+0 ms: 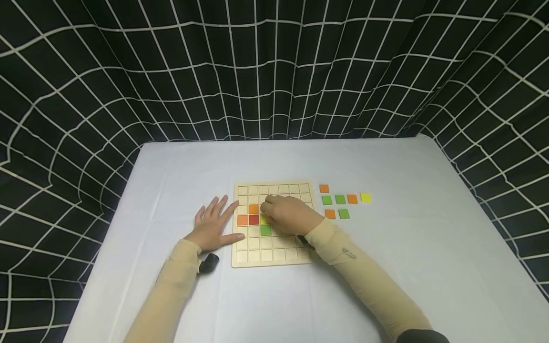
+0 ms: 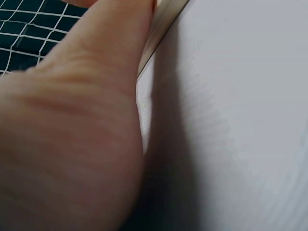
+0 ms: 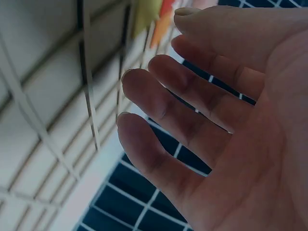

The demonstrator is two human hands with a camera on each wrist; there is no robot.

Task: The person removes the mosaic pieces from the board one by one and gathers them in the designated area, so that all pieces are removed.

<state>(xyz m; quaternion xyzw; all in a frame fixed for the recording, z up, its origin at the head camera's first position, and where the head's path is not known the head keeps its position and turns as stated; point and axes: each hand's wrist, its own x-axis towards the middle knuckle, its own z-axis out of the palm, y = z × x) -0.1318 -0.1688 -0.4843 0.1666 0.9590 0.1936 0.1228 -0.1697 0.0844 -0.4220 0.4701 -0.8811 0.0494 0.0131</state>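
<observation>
A wooden grid board (image 1: 266,256) lies on the table. Its cells hold two orange tiles (image 1: 253,208), a red tile (image 1: 254,219), a partly covered yellow tile (image 1: 263,219) and a green tile (image 1: 265,230). My left hand (image 1: 210,231) rests spread beside the board, its thumb and a fingertip over the left edge. Over the middle of the board is my right hand (image 1: 289,214), fingers bent down near the yellow tile. In the right wrist view that hand's fingers (image 3: 161,101) are loosely bent and apart, with no tile visible between them; the board (image 3: 48,96) shows beside them.
Several loose tiles lie right of the board: orange (image 1: 324,188), green (image 1: 327,200) and yellow (image 1: 365,197) among them. A white cloth (image 1: 266,305) covers the table. Black curtains with a white grid (image 1: 274,71) hang behind and at both sides.
</observation>
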